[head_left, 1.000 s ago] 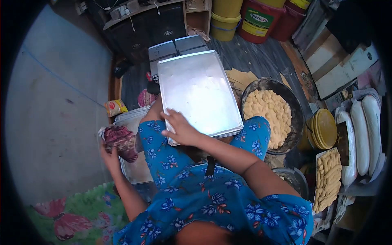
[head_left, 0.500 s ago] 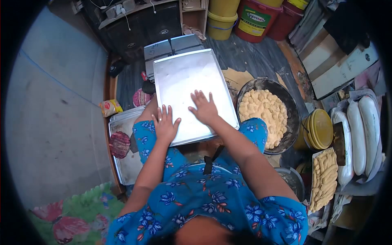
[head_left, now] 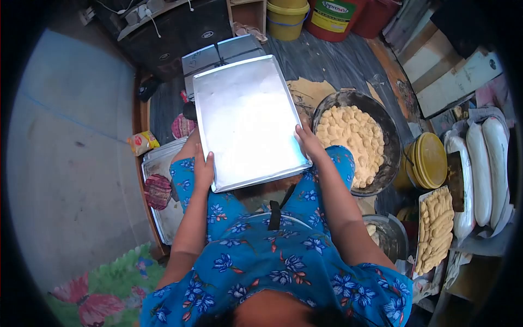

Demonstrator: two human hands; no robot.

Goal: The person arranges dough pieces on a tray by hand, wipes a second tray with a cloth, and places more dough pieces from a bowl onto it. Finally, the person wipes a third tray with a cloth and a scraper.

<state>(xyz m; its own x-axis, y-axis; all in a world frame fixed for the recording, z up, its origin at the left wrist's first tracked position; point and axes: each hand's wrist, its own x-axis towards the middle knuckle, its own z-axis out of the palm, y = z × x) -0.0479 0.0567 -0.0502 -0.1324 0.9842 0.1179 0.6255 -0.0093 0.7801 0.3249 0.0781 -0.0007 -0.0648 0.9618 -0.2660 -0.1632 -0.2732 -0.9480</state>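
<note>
A shiny rectangular metal tray (head_left: 248,125) lies across my lap, with the edges of more trays showing just under its near rim. My left hand (head_left: 204,170) grips its left edge near the front corner, the fingers partly hidden beneath the rim. At the right edge, my right hand (head_left: 309,143) holds the tray with the thumb on the rim and the other fingers mostly out of sight. To the right of my knee stands a black basin (head_left: 391,147) filled with many lumps of pale dough (head_left: 348,136).
Stacked trays (head_left: 163,223) with a maroon cloth (head_left: 158,192) lie at the left. On the right are a yellow bucket (head_left: 430,161), a tray of shaped dough (head_left: 436,231) and long white bags (head_left: 479,174). Red and yellow tubs (head_left: 332,22) stand at the back.
Both hands have left the tray's flat surface and moved outward to its side edges, where they now hold it. The view has shifted slightly.
</note>
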